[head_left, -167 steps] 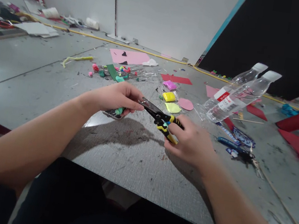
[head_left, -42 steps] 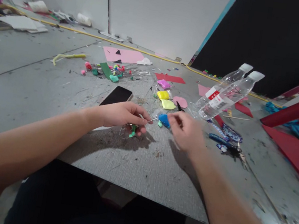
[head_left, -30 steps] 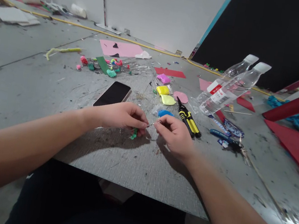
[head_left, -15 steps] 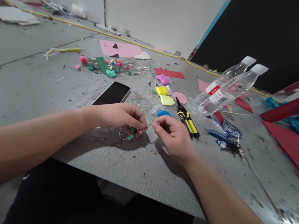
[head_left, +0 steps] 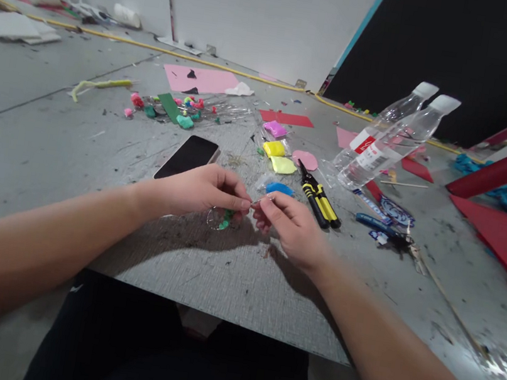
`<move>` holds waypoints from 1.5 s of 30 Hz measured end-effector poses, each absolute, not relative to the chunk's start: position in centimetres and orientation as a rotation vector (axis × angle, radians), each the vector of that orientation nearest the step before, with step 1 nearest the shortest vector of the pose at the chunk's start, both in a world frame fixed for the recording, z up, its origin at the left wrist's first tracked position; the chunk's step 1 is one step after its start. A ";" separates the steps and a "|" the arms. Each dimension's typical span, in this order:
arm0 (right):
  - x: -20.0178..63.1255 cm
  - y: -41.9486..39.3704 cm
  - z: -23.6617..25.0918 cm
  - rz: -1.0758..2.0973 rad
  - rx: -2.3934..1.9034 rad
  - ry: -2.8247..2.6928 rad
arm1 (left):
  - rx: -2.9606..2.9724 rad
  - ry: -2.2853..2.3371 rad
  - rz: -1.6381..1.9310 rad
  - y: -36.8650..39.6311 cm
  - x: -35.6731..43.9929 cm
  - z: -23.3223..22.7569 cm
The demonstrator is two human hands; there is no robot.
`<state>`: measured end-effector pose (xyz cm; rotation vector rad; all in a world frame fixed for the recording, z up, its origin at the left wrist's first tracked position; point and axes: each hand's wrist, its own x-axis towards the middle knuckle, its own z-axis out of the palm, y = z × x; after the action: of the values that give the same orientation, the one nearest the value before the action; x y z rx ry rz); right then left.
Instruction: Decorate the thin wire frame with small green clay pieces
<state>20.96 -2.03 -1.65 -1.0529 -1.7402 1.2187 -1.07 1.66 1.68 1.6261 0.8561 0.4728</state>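
Since the earlier frames the yellow-handled pliers [head_left: 320, 195] have left the right hand and now lie flat on the grey table [head_left: 51, 141], just right of the blue clay piece [head_left: 279, 188]. Both hands have closed in on each other over the near part of the table. Left hand [head_left: 201, 188] has its thumb and forefinger pinched shut on a thin wire [head_left: 256, 203], with a small loop of it and a green clay bit [head_left: 225, 219] hanging below the fingers. Right hand [head_left: 293, 224] meets it from the other side, fingertips pressed together on the wire's free end, so the wire sits between the two hands, just above the tabletop. With the tool down, the work looks to have gone from cutting to bending or threading by hand. A black phone [head_left: 188, 157] lies face up just behind the left hand; two clear bottles [head_left: 387, 143] lean further right, well apart
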 end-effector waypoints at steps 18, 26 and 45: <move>21.0 -1.5 -2.4 1.055 -1.079 -1.837 | 1.591 0.852 0.373 1.6 -0.7 1.4; 21.3 -1.8 -2.0 0.927 -1.024 -1.881 | 1.592 0.842 0.298 1.6 -0.8 1.7; 21.1 -1.3 -2.5 1.100 -1.078 -1.694 | 1.404 0.848 0.309 2.2 -1.3 1.6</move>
<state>21.06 -1.30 -2.47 -1.0777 -1.6939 1.1002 -1.28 2.24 1.56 1.4040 0.8482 0.3088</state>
